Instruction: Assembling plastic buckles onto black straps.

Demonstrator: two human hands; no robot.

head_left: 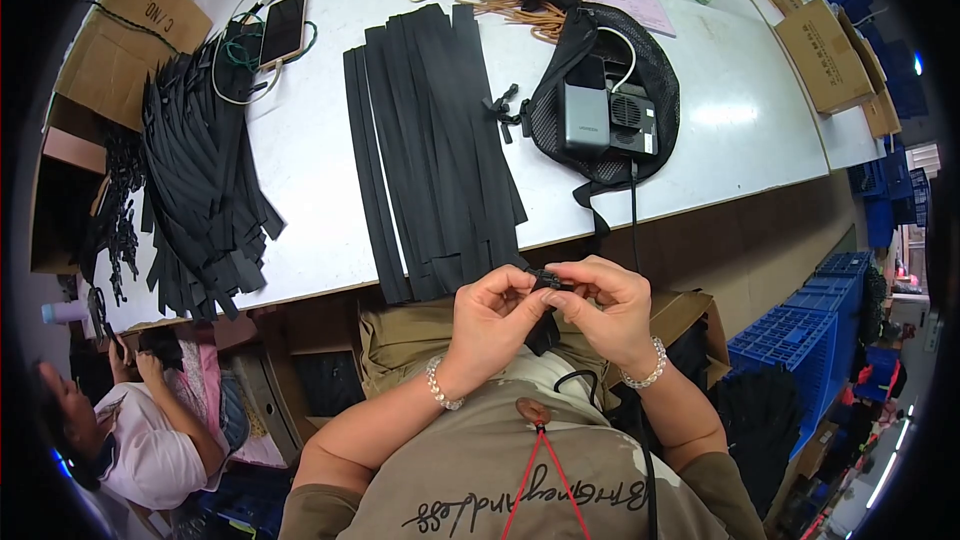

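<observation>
Just off the table's front edge, my left hand [495, 318] and my right hand [608, 306] meet, thumbs and fingertips pinching a small black plastic piece [545, 280] that looks like a buckle. Most of it is covered by my fingers. Below the thumbs hangs a dark strap end [543, 336]; whether it is threaded through the piece I cannot tell. Beyond my hands, a bundle of flat black webbing straps [430, 130] lies lengthwise on the white table [315, 155]. A few small black plastic pieces [507, 108] lie to the right of that bundle.
A second strap pile [205, 185] and a phone [284, 30] on a cable lie left. A black mesh bag [665, 80] with a grey power bank [587, 120] sits right, its cord running down. Cardboard boxes [825, 55] and blue crates [785, 340] stand right. A co-worker [150, 430] sits left.
</observation>
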